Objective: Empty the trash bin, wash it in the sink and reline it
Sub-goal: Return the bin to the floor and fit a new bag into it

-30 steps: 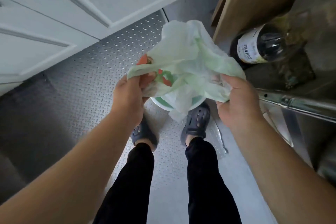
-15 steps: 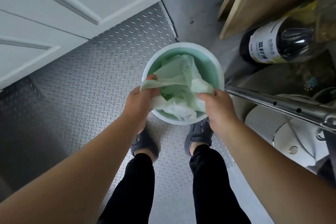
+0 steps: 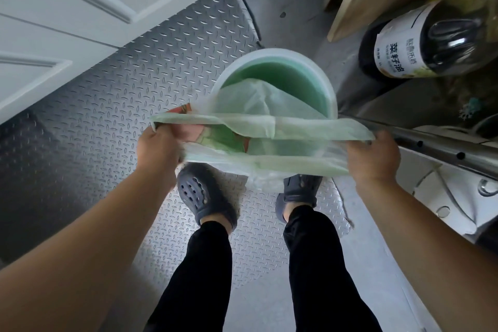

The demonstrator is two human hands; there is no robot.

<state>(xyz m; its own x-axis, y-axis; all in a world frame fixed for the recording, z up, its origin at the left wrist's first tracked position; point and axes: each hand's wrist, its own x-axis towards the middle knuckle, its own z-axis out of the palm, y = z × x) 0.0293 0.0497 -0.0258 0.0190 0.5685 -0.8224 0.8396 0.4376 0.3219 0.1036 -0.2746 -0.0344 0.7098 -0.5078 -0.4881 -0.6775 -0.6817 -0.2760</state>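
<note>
Bin [image 3: 272, 62]: pale green, on floor.
Liner [image 3: 258, 127]: stretched wide over bin.
Left hand [image 3: 159, 148]: grips liner's edge.
Right hand [image 3: 373, 156]: grips opposite edge.

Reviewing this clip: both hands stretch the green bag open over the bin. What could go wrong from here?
1. The bag is thin and pulled taut between the left hand and right hand; it may tear at either grip.
2. Only part of it hangs inside the bin; the near edge may miss the rim.
3. The bottle stands close beside the bin and might get knocked.
</note>
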